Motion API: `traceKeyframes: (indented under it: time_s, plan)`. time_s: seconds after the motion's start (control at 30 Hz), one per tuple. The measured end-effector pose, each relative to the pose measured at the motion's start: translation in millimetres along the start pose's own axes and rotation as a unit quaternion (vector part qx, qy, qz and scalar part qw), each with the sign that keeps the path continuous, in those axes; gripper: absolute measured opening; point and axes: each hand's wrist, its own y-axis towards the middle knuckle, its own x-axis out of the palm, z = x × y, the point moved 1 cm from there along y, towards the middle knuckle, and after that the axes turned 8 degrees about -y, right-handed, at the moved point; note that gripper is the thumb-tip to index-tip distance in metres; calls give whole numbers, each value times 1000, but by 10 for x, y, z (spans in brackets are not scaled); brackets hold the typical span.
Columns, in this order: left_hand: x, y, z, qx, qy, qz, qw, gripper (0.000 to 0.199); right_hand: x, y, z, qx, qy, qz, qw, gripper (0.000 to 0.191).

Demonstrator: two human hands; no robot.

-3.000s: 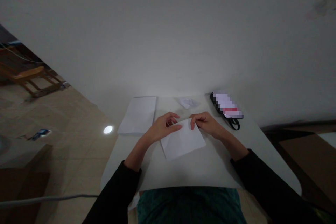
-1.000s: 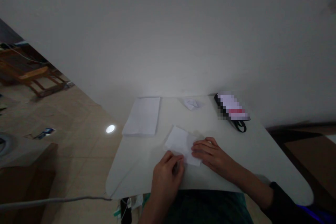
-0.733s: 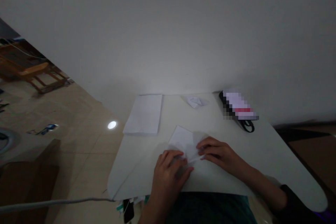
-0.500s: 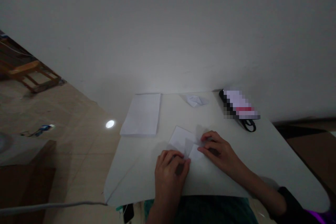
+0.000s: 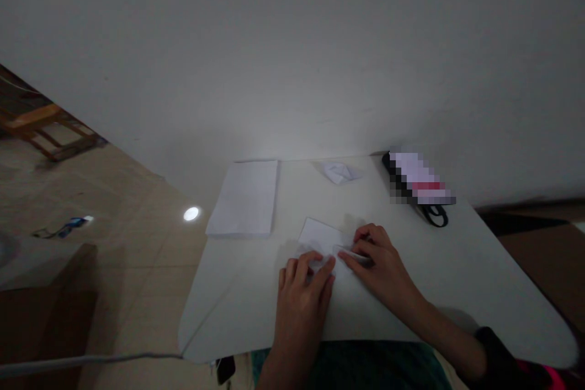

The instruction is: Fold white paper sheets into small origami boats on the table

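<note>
A folded white paper sheet point(image 5: 320, 236) is pressed down by the spread-fingered left hand point(image 5: 301, 298) and pinched narrowly by the right hand point(image 5: 381, 262) on the white table point(image 5: 237, 298).

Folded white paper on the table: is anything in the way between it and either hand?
Nothing visible stands in the way: the left hand and the right hand are both directly on the folded white paper.
</note>
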Motion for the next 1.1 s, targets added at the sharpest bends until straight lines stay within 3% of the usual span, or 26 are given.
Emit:
traceKeyframes:
  time_s: [0.27, 0.7, 0.9, 1.1]
  plan:
    - [-2, -17, 66, 0, 25, -31, 999, 38, 44, 56, -8, 16, -4, 19, 1000, 28]
    - [-14, -19, 105, -21, 15, -45, 999, 34, 36, 135, 80, 20, -9, -50, 999, 26]
    - [-12, -33, 77, -7, 6, -37, 999, 34, 123, 96, 20, -22, -96, 3, 995, 32]
    - [4, -49, 10, 6, -21, -31, 999, 30, 152, 79, 10, -28, -135, 12, 990, 34]
